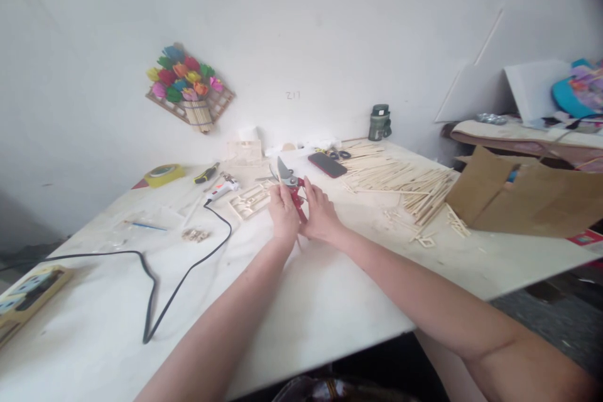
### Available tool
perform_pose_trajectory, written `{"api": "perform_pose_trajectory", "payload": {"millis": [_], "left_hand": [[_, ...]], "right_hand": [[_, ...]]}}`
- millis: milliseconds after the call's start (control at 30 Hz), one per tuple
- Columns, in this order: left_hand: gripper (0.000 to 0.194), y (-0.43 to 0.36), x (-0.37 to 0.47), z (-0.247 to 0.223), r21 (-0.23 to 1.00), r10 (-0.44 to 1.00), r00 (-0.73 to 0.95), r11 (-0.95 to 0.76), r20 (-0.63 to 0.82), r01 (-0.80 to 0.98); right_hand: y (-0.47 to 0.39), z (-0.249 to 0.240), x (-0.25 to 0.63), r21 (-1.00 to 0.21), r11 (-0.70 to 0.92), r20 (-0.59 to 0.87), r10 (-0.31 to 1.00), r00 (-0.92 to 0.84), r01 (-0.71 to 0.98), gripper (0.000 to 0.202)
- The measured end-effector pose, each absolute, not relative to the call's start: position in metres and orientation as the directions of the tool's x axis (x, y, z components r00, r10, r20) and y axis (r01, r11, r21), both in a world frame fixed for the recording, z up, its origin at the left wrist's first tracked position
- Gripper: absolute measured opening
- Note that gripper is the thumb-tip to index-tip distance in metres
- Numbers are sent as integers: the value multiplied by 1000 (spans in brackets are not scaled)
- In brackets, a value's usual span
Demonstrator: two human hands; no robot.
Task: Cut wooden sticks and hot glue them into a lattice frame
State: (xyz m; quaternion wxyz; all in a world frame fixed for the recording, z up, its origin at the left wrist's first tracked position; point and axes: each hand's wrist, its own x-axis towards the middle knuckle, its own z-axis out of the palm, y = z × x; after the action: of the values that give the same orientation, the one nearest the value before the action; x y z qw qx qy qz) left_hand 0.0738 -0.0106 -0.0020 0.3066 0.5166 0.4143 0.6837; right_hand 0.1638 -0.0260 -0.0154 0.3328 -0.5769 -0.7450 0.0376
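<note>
Both hands over bench (358,295), approx. centre. R hand (321,208): grip closed on red-handled pruning shears (293,181). L hand (284,208): grip pinching 1 thin wooden stick (279,174) by the blades; whether between them, can't tell. Shears prob. rigid, heavier; hold by handles. Stick prob. light, stiff, snappable; pinch mid-length, fingers off blades.

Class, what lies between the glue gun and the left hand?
A flat frame of pale sticks lies between the glue gun and the left hand, as the head view shows.
</note>
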Motion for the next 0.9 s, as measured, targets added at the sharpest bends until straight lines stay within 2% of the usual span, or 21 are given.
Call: {"api": "perform_pose_trajectory", "payload": {"millis": [200,300,400,567,733,900], "left_hand": [[33,-9,73,-4,889,862,-218,-443,458,119],[32,-11,73,-3,886,872,-162,-460,462,54],[30,-14,73,2,893,891,-104,-447,441,-44],[28,-14,62,17,940,944,63,-314,324,-133],[27,-10,38,24,964,958,124,-264,258,27],[26,-10,23,25,980,982,85,-178,170,94]], "right_hand": [[-22,-22,170,-415,318,522,851,-63,852,101],[-21,-25,170,-416,336,558,828,-55,845,96],[-19,-26,167,-462,280,556,831,29,841,91],[-14,-20,168,-560,138,439,886,152,817,72],[-13,-7,186,-638,190,365,928,76,746,55],[-14,4,207,-753,148,196,981,3,642,47]]}}
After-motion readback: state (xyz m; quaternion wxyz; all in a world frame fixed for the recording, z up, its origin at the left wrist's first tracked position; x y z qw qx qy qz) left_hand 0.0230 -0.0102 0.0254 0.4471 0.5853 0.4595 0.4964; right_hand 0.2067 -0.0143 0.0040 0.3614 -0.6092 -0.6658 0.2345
